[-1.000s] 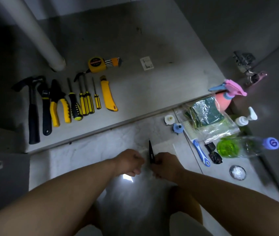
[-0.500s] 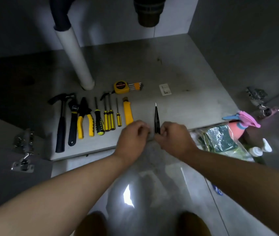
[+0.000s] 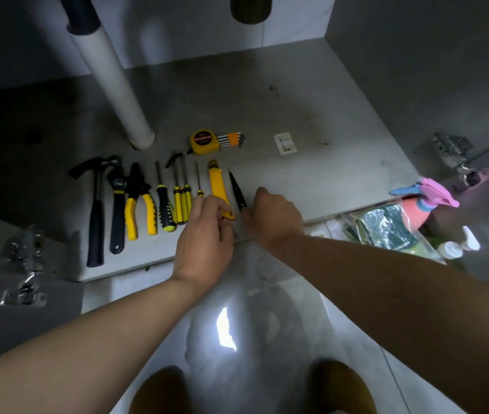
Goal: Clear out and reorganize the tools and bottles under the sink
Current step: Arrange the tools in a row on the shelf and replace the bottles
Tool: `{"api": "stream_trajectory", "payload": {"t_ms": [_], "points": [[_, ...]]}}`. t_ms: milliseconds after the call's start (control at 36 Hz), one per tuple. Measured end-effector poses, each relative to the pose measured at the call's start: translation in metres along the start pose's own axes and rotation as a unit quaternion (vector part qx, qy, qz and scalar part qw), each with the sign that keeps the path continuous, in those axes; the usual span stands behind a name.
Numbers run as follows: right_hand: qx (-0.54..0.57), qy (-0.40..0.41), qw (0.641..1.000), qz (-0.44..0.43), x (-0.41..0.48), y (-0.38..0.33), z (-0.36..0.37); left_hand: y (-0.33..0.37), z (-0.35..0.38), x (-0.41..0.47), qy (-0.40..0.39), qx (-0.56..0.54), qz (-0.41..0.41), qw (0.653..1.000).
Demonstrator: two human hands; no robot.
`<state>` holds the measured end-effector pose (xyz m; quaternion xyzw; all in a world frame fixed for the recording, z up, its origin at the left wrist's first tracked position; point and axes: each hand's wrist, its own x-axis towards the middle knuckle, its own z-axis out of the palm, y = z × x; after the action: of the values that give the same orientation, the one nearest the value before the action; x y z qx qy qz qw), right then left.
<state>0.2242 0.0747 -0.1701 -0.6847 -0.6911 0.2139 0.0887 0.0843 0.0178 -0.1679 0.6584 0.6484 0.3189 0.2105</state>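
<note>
A white pipe is standing at the far left of the grey cabinet floor, rising into a dark sleeve. A small white label is lying far right. A left hinge and a right hinge are hanging at the sides. Glare is shining on the near tiled floor.

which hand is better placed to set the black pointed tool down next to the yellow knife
Right. The right hand pinches the black pointed tool at its near end; the left hand sits at the butt of the yellow knife instead.
</note>
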Motion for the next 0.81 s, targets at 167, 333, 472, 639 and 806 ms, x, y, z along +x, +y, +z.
{"api": "stream_trajectory", "payload": {"t_ms": [167, 333, 472, 639, 806], "points": [[-0.058, -0.056, 0.995, -0.065, -0.062, 0.095, -0.003, 0.012, 0.035, -0.035, -0.228, 0.048, 0.094, 0.968], [-0.082, -0.065, 0.994, 0.044, -0.087, 0.17, -0.001, 0.022, 0.095, -0.029, -0.403, 0.075, 0.078, 0.909], [-0.031, -0.07, 0.994, 0.077, -0.08, 0.186, 0.01, 0.04, 0.144, -0.003, -0.387, 0.116, 0.11, 0.908], [-0.018, -0.043, 0.999, 0.022, -0.068, 0.189, 0.015, 0.047, 0.19, 0.025, -0.39, 0.184, 0.178, 0.885], [-0.073, -0.075, 0.994, -0.017, -0.061, 0.191, 0.016, 0.036, 0.187, 0.019, -0.364, 0.19, 0.182, 0.893]]}}
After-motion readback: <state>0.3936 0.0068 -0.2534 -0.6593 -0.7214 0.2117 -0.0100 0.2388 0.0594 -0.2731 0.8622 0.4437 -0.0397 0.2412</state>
